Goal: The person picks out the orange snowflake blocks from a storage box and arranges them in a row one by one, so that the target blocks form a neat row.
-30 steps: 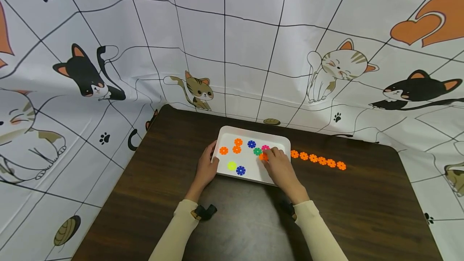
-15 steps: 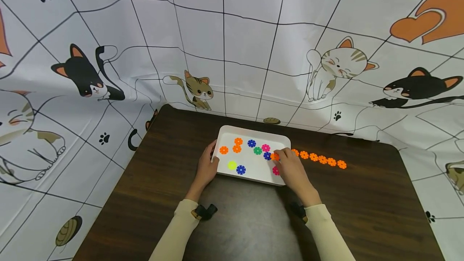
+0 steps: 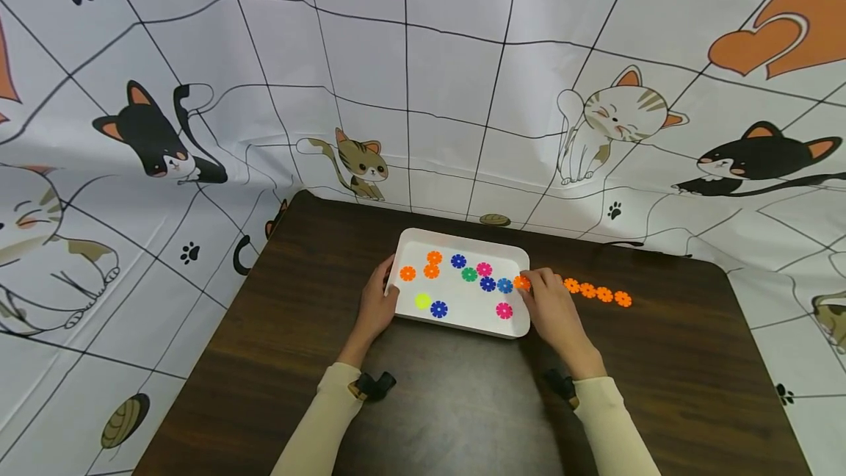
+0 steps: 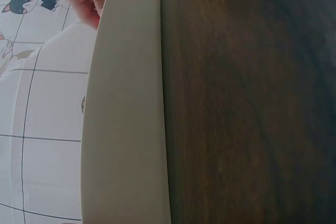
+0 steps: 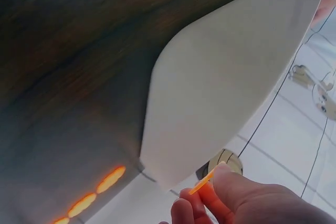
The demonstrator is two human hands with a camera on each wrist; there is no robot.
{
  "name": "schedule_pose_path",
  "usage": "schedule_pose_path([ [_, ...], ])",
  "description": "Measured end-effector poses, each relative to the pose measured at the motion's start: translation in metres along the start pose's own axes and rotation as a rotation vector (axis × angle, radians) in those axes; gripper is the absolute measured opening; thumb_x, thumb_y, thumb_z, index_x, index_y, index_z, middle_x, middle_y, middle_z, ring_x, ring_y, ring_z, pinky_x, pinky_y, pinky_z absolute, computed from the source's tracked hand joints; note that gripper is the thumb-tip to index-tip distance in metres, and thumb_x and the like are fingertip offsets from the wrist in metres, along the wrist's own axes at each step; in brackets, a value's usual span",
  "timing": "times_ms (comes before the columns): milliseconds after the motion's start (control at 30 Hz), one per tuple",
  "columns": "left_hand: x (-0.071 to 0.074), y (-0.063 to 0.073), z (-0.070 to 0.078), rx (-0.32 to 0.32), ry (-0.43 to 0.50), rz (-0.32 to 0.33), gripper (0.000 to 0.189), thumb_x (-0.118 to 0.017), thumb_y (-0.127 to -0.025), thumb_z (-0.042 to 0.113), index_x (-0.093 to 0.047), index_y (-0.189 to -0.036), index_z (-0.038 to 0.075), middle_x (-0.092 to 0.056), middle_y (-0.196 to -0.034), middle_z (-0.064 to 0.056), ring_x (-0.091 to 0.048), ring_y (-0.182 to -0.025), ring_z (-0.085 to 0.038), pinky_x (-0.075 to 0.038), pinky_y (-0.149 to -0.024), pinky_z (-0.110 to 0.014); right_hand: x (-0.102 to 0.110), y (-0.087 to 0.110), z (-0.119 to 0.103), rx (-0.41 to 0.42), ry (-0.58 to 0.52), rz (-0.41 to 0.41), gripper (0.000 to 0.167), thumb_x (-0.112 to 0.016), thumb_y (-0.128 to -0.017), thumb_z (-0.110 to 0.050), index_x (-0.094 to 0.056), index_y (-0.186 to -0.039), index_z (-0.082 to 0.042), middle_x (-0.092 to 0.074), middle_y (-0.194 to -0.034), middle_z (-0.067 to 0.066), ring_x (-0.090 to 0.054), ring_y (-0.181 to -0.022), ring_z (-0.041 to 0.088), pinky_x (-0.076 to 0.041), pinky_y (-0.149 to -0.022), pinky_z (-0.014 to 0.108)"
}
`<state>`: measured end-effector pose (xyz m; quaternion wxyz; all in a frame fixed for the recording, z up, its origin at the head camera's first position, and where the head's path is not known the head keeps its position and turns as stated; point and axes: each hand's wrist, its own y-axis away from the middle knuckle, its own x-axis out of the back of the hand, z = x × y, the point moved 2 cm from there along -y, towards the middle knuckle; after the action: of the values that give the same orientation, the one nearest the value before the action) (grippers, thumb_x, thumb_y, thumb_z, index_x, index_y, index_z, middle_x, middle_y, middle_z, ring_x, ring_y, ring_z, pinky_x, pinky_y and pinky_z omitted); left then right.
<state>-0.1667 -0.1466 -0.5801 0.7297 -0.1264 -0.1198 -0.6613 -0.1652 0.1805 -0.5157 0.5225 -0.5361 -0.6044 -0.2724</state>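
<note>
At the left end of a shallow white tray (image 3: 463, 323), my left hand (image 3: 379, 302) grips the rim, thumb on top and fingers round the outside. My right hand (image 3: 551, 308) pinches an orange notched plastic disc (image 5: 201, 182) between thumb and fingers, over the tray's right rim in the head view. Inside the tray lie flat discs of the same kind: orange (image 3: 407, 274), dark blue (image 3: 439, 308), light blue (image 3: 505, 286), green (image 3: 469, 275), pink (image 3: 504, 311) and yellow (image 3: 423, 301). The left wrist view shows mostly the tray's outer wall.
Right of the tray, several orange discs form a row (image 3: 588, 290) on the dark wooden table (image 3: 667, 358), its near end covered by my right hand. A white cat-print curtain (image 3: 449, 79) hangs behind the table and along its left side.
My right hand has carried the orange disc rightward from mid-tray to the right rim, uncovering blue and pink discs. The left hand keeps its grip on the tray.
</note>
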Motion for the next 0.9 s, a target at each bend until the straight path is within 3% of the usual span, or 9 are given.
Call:
schedule_pose_path([
  [333, 0.001, 0.0, 0.001, 0.0, 0.006, -0.002, 0.061, -0.044, -0.096, 0.001, -0.039, -0.157, 0.011, -0.047, -0.154, -0.018, -0.049, -0.137, -0.037, -0.04, -0.117, -0.056, 0.007, 0.011, 0.023, -0.003, 0.006, 0.04, 0.038, -0.068, -0.096, -0.012, -0.062, -0.128, 0.006, -0.061, -0.113, 0.022, -0.057, -0.097, 0.037, -0.051, -0.083, 0.049],
  [633, 0.001, 0.0, 0.0, -0.015, 0.007, 0.004, 0.062, -0.044, -0.095, 0.0, -0.04, -0.156, 0.011, -0.05, -0.151, -0.018, -0.051, -0.133, -0.036, -0.042, -0.115, -0.055, 0.011, 0.024, 0.043, 0.044, 0.017, 0.142, 0.033, -0.071, -0.092, -0.007, -0.065, -0.121, 0.009, -0.063, -0.107, 0.025, -0.06, -0.093, 0.04, -0.051, -0.081, 0.053],
  [900, 0.001, 0.0, -0.002, -0.011, 0.009, 0.002, 0.061, -0.044, -0.095, 0.0, -0.04, -0.156, 0.011, -0.05, -0.151, -0.018, -0.051, -0.134, -0.035, -0.041, -0.116, -0.054, 0.015, 0.03, 0.061, 0.003, 0.025, 0.124, 0.033, -0.069, -0.094, -0.008, -0.065, -0.122, 0.009, -0.062, -0.105, 0.025, -0.058, -0.089, 0.039, -0.049, -0.078, 0.054],
])
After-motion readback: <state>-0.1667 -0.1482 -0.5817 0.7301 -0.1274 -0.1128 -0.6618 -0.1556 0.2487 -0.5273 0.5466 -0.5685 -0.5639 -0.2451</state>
